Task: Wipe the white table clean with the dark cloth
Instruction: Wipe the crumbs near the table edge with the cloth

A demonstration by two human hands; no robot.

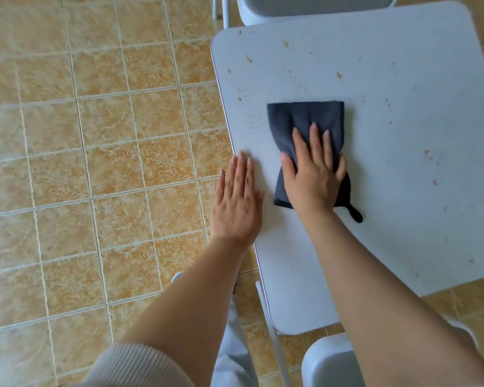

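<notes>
- One ribbed sleeve cuff (140, 364) and two bare forearms come in lowest; one grey chair (330, 361) stands below the table, a second (305, 7) beyond it.
- Left hand (236, 199) lies flat and open on the white table (403, 191) edge, holding nothing.
- Right hand (313, 174) presses spread fingers onto the one folded dark cloth (305, 127), mid-table.
- Best push outward with firm, overlapping strokes: many tan splatters (248, 58) lie ahead.

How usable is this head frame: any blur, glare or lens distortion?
Head view: soft even daylight, no glare or hard shadows; motion blur smears the tan floor tiles; wide-angle bends the white table edges; dark folded cloth and brown stains stay legible.
</notes>
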